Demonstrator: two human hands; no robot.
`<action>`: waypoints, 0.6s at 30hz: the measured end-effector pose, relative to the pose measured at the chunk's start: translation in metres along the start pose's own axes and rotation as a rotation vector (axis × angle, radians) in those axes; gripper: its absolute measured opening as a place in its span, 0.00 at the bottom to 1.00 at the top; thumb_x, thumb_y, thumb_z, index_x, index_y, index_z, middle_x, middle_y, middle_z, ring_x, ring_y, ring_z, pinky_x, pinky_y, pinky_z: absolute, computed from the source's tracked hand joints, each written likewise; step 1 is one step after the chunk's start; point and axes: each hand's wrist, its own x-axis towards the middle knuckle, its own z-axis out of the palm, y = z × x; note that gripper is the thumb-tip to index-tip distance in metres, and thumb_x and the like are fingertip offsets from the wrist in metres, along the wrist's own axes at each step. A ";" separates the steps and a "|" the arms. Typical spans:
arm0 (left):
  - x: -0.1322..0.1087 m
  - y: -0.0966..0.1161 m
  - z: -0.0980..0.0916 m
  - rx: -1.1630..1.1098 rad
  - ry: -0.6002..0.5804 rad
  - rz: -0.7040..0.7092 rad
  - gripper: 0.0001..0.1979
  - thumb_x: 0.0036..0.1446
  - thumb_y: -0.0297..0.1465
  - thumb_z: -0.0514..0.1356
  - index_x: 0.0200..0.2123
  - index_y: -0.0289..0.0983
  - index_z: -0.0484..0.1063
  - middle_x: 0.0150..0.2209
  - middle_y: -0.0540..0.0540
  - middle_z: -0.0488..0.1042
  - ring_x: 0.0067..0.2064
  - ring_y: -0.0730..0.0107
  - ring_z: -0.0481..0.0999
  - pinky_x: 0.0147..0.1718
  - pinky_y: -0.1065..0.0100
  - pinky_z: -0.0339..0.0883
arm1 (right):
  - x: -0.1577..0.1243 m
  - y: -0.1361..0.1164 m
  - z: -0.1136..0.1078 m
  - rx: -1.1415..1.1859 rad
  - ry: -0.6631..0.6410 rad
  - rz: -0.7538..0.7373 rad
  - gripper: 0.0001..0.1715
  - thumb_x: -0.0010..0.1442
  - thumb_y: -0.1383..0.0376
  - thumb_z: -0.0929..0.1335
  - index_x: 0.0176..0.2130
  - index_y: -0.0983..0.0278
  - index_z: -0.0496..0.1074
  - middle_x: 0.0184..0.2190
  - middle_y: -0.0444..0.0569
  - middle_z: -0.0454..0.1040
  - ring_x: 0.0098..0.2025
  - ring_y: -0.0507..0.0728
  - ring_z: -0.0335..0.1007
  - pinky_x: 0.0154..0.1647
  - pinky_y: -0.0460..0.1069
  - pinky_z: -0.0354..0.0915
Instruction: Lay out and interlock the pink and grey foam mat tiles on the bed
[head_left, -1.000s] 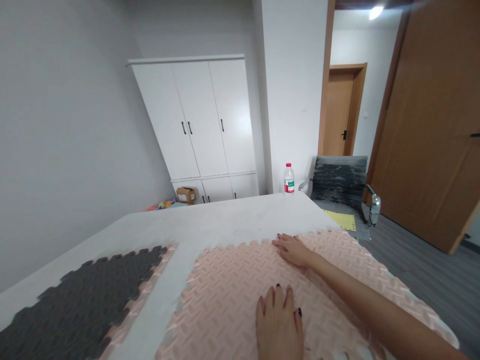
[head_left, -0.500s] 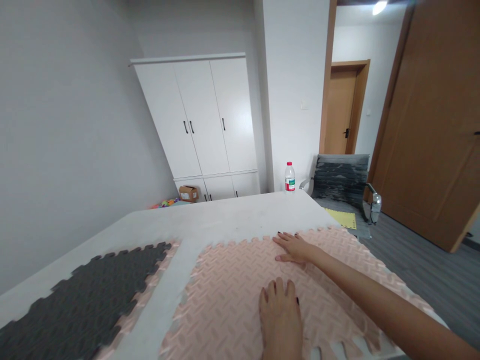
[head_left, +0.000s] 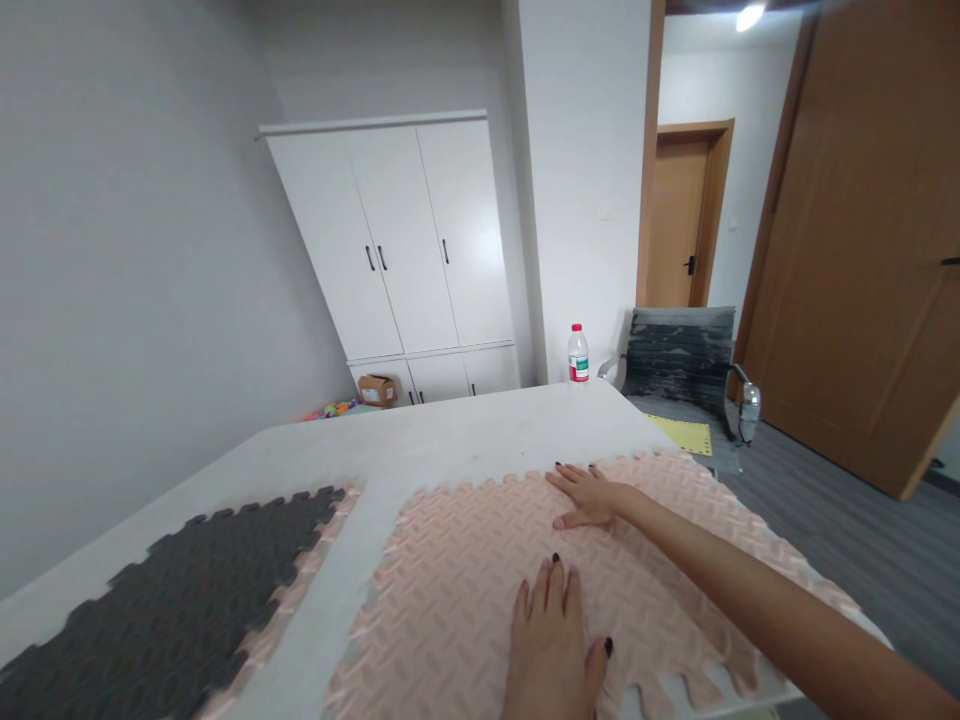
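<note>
Left hand (head_left: 553, 645) slid nearer, thumb out; both hands spread flat on pink mat (head_left: 465, 590); bottle (head_left: 577, 354) beyond.

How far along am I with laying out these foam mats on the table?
Done: the dark grey interlocking foam mat lies flat on the white table. In hand: left hand and right hand press flat on the pink interlocking foam mat. Left: the two mats remain unjoined.
</note>
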 end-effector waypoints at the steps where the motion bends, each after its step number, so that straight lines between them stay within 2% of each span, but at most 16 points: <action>1: 0.001 0.001 0.002 0.008 0.004 -0.003 0.34 0.58 0.47 0.48 0.63 0.36 0.53 0.67 0.42 0.48 0.68 0.54 0.44 0.65 0.45 0.39 | 0.000 0.000 0.001 -0.006 0.003 0.003 0.66 0.45 0.29 0.60 0.67 0.62 0.36 0.68 0.58 0.30 0.69 0.69 0.26 0.63 0.71 0.28; 8: -0.001 -0.012 0.018 0.002 0.096 0.121 0.31 0.61 0.46 0.44 0.64 0.41 0.50 0.67 0.43 0.46 0.68 0.51 0.44 0.64 0.41 0.41 | 0.002 -0.002 0.007 -0.029 0.027 0.022 0.61 0.49 0.31 0.57 0.68 0.60 0.36 0.68 0.56 0.31 0.69 0.68 0.27 0.63 0.71 0.28; 12: -0.002 -0.010 0.030 0.008 0.173 0.099 0.33 0.59 0.51 0.45 0.63 0.43 0.51 0.66 0.40 0.50 0.67 0.49 0.48 0.62 0.39 0.44 | 0.002 -0.006 0.008 -0.064 0.058 0.020 0.62 0.48 0.31 0.58 0.67 0.61 0.39 0.68 0.58 0.35 0.68 0.70 0.32 0.63 0.71 0.33; 15: -0.002 -0.003 0.037 0.012 0.257 0.038 0.33 0.56 0.52 0.49 0.61 0.45 0.56 0.64 0.42 0.55 0.66 0.51 0.52 0.63 0.42 0.46 | 0.000 -0.008 0.006 -0.083 0.062 0.021 0.61 0.48 0.31 0.58 0.67 0.61 0.40 0.68 0.59 0.36 0.68 0.70 0.34 0.62 0.71 0.36; 17: -0.003 0.000 0.035 0.002 0.290 0.019 0.31 0.56 0.52 0.51 0.60 0.47 0.58 0.64 0.43 0.56 0.66 0.52 0.53 0.63 0.43 0.45 | -0.001 -0.010 0.006 -0.090 0.067 0.023 0.61 0.48 0.31 0.58 0.67 0.60 0.40 0.68 0.59 0.36 0.68 0.70 0.34 0.62 0.71 0.36; 18: -0.004 -0.001 0.032 -0.011 0.269 0.034 0.30 0.56 0.51 0.51 0.60 0.48 0.59 0.64 0.43 0.55 0.66 0.52 0.52 0.63 0.42 0.44 | -0.002 -0.010 0.006 -0.091 0.069 0.024 0.61 0.48 0.31 0.59 0.67 0.60 0.40 0.68 0.60 0.37 0.68 0.70 0.35 0.62 0.71 0.37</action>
